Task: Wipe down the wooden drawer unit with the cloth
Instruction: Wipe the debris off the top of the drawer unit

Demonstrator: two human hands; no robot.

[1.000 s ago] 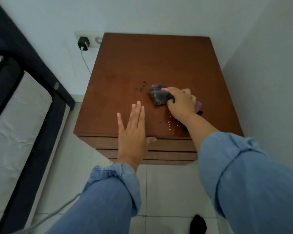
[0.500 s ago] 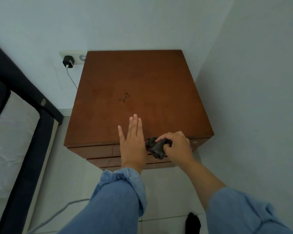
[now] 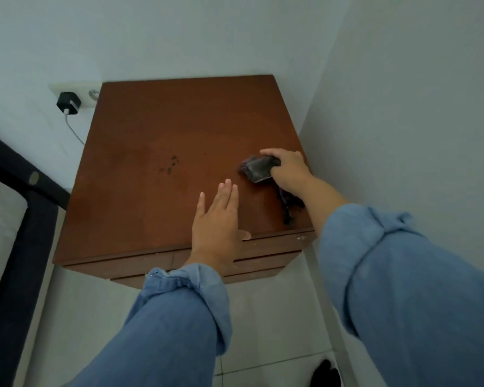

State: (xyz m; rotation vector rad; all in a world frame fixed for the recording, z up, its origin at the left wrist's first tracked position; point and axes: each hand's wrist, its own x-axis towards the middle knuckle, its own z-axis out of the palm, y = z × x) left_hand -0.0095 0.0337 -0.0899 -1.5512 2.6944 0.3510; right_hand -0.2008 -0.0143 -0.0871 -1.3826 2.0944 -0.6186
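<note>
The brown wooden drawer unit [image 3: 162, 174] stands in a corner between two white walls. My right hand [image 3: 288, 169] grips a dark grey and purple cloth [image 3: 259, 169] against the top near its right edge; a loose end of the cloth trails back under my wrist toward the front edge. My left hand [image 3: 217, 219] lies flat on the top near the front edge, fingers straight and together. A few dark marks [image 3: 169, 164] show on the middle of the top.
A black charger [image 3: 68, 103] with a white cable is plugged into the wall socket left of the unit. A dark bed frame [image 3: 25, 219] and white mattress run along the left. The floor is pale tile, with a dark object [image 3: 324, 372] at the bottom.
My right hand has carried the cloth from the front edge by the drawers back up onto the top, to the right side. My left hand has stayed flat near the front edge.
</note>
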